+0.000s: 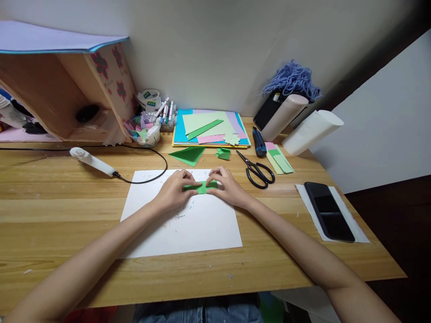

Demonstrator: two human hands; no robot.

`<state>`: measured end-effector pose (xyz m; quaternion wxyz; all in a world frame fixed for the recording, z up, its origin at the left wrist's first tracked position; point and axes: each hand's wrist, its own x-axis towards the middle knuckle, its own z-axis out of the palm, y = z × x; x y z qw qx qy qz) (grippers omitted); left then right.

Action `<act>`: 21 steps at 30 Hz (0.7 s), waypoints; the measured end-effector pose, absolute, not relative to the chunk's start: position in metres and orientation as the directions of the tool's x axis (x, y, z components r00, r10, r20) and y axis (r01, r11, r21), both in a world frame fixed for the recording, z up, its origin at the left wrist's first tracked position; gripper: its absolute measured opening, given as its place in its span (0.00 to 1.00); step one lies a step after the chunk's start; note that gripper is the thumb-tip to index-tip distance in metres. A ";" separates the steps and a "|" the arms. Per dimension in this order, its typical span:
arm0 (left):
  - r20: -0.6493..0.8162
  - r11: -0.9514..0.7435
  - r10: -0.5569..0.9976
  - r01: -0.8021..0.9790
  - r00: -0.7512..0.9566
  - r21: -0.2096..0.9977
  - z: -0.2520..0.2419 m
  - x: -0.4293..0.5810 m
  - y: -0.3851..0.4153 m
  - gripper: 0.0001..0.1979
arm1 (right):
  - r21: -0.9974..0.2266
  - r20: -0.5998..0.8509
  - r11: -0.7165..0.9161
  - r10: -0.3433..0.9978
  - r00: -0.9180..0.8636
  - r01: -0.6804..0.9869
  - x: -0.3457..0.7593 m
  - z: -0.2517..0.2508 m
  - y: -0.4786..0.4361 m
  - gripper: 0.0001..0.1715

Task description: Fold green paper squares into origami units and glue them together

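A small folded strip of green paper (202,189) lies over the white sheet (182,233) on the desk. My left hand (175,188) pinches its left end between thumb and fingers. At the right end, my right hand (227,186) grips it the same way, with the fingers curled. Just beyond my hands are a green paper triangle (189,155) and a small folded green piece (223,154). Black-handled scissors (257,170) rest right of the sheet, their tips pointing away to the left.
A white corded tool (92,161) lies at left, its cable looping onto the sheet. Behind stand a tub of paper scraps (144,132), markers (168,112) and stacked coloured paper (180,130). A utility knife (259,143), paper rolls (313,132) and a phone (330,211) are on the right.
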<state>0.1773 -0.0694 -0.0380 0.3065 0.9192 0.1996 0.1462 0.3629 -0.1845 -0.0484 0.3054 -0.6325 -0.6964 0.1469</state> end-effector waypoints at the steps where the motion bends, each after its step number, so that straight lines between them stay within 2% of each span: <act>1: 0.148 -0.738 0.449 0.272 0.881 0.617 -0.038 0.177 -0.069 0.12 | -0.583 0.276 0.230 0.958 -0.076 0.780 0.364 -0.049 -0.185 0.06; 5: 0.168 -0.762 0.434 0.260 0.885 0.593 -0.036 0.175 -0.068 0.12 | -0.443 0.391 0.468 0.868 -0.305 0.764 0.366 -0.049 -0.185 0.09; 8: 0.167 -0.772 0.415 0.248 0.895 0.585 -0.035 0.173 -0.067 0.12 | -0.336 0.377 0.514 0.841 -0.387 0.789 0.364 -0.045 -0.185 0.10; 11: 0.155 -0.773 0.400 0.242 0.903 0.586 -0.034 0.173 -0.066 0.13 | -0.287 0.365 0.526 0.832 -0.416 0.801 0.363 -0.040 -0.184 0.11; 16: 0.175 -0.792 0.390 0.233 0.904 0.565 -0.035 0.172 -0.067 0.12 | -0.280 0.320 0.552 0.825 -0.466 0.785 0.370 -0.037 -0.183 0.13; 21: 0.181 -0.827 0.367 0.231 0.912 0.513 -0.032 0.171 -0.072 0.12 | -0.387 0.313 0.556 0.829 -0.463 0.735 0.378 -0.039 -0.185 0.12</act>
